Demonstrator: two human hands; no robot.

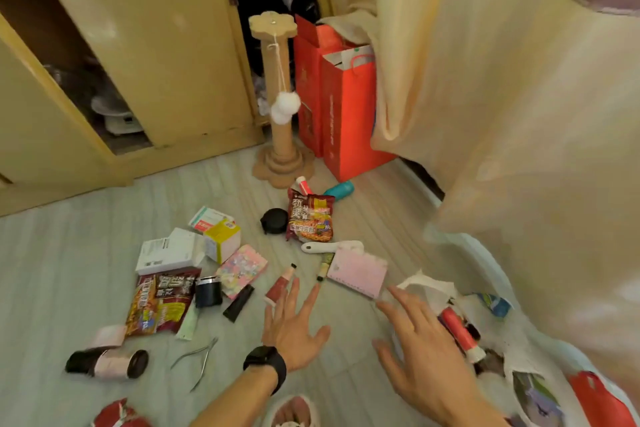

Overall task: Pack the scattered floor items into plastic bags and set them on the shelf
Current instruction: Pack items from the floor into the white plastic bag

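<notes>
Small items lie scattered on the pale floor. My left hand (pixel 294 326), with a black watch on the wrist, hovers open with spread fingers just short of a small red tube (pixel 279 286) and a thin olive tube (pixel 324 267). My right hand (pixel 420 347) is open too, fingers pointing at a pink notebook (pixel 358 272). Right of it an open white plastic bag (pixel 491 288) holds a red tube (pixel 459 333) and other bits. Two noodle packets (pixel 310 218) (pixel 159 302), white boxes (pixel 166 251), a yellow-topped box (pixel 221 239) and a black jar (pixel 207 291) lie further out.
A cardboard cat scratching post (pixel 278 97) with white pompoms stands by red paper bags (pixel 346 107). An open yellow cabinet (pixel 138 55) fills the left. A cream curtain (pixel 502 97) hangs on the right. Metal nippers (pixel 201 357) and a dark bottle (pixel 107 362) lie near left.
</notes>
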